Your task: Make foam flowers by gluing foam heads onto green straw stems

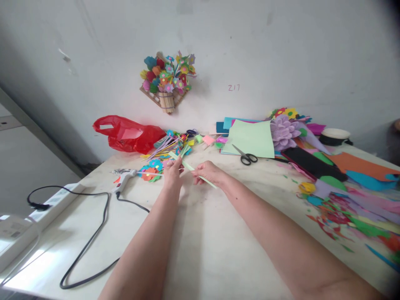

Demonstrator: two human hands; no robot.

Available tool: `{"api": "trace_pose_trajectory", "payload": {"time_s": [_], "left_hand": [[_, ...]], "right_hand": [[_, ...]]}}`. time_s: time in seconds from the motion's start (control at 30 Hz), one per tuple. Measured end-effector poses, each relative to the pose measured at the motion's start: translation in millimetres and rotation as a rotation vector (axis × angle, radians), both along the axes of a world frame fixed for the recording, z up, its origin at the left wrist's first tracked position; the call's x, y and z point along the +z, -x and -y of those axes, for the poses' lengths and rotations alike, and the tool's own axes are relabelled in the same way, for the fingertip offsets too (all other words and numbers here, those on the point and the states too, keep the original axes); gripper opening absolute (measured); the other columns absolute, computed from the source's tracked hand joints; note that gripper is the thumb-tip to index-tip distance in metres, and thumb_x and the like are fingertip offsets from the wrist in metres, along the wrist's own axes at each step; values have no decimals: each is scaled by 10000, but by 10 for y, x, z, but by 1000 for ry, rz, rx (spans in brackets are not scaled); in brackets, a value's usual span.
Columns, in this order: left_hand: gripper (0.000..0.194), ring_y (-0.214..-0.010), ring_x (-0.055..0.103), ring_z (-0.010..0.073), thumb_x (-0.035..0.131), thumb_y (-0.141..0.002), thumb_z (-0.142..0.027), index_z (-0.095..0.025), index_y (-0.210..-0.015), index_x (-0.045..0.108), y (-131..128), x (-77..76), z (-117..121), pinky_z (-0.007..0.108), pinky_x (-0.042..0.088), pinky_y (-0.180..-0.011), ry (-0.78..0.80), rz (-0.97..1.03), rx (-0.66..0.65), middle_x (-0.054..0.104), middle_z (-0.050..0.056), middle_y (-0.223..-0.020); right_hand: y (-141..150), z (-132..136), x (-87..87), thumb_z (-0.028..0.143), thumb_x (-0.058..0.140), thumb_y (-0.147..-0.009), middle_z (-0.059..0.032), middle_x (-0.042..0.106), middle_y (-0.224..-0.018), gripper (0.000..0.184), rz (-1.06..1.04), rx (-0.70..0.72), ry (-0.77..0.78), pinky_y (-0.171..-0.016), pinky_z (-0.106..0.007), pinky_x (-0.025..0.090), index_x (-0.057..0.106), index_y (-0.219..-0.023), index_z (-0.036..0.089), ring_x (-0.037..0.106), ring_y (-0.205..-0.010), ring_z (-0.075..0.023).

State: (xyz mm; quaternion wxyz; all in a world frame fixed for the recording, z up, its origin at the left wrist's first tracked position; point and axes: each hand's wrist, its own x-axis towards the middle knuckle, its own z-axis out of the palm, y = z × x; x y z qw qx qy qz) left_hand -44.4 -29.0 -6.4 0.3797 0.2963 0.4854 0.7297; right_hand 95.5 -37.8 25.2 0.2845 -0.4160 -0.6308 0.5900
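While left hand (173, 170) pinches pale green strip (210, 182) near middle of frame, right hand (206, 171) holds it slightly farther right; grip of each clamped on strip. Free end slants down past right fingers, above desk (200, 250). White glue gun (125, 180) left of center, beside colorful paper flowers (152, 171). Red plastic bag (131, 135) behind them, upper left of center. Open scissors (246, 157) right of center, partly on light green sheet (251, 137). Dark phone (312, 162) and colored scraps (340, 212) at right side of frame.
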Motion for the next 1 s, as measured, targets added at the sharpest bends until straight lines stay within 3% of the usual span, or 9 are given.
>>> {"api": "trace_pose_trajectory", "payload": {"time_s": [0.17, 0.27, 0.5, 0.57, 0.83, 1.0], "left_hand": [[404, -456, 424, 39, 735, -465, -449, -150, -558, 479, 111, 16, -2, 178, 335, -476, 21, 50, 125, 446, -70, -487], [402, -463, 435, 44, 723, -483, -470, -150, -592, 506, 78, 40, 9, 180, 341, -468, 0, 36, 131, 462, -63, -508], [340, -442, 465, 69, 689, -569, -447, -133, -634, 576, -198, 27, 51, 203, 355, -466, -15, -106, -213, 509, -31, -481], [322, -438, 468, 71, 691, -574, -428, -133, -624, 574, -213, 5, 42, 208, 362, -474, -27, -113, -242, 516, -29, -478], [319, -430, 432, 48, 736, -507, -371, -136, -539, 523, -36, 6, 9, 186, 344, -471, -47, 14, -60, 471, -46, -435], [336, -436, 440, 46, 745, -486, -384, -134, -544, 528, -8, 19, 11, 182, 343, -469, -54, 58, -26, 475, -49, -443]], "right_hand": [[-34, -34, -30, 120, 533, -749, 11, 554, -381, 210, 34, 71, 31, -374, -149, 372, 516, -540, 121, 496, -349, -69], [-17, -36, -38, 107, 530, -742, 14, 548, -375, 215, 30, 34, 6, -364, -147, 361, 514, -529, 124, 477, -331, -62], [16, 4, 23, 111, 524, -776, 27, 542, -392, 224, -48, -133, 6, -387, -153, 376, 521, -552, 128, 491, -350, -63], [8, 1, 23, 116, 530, -782, 28, 548, -403, 220, -57, -149, 13, -394, -153, 378, 525, -562, 128, 496, -358, -62], [-10, -89, -97, 148, 528, -799, 14, 568, -405, 232, 16, -7, -3, -374, -148, 348, 506, -569, 126, 450, -317, -48], [-30, -88, -93, 137, 509, -804, 8, 572, -409, 230, 18, 17, 27, -366, -144, 340, 504, -574, 123, 454, -317, -47]]}}
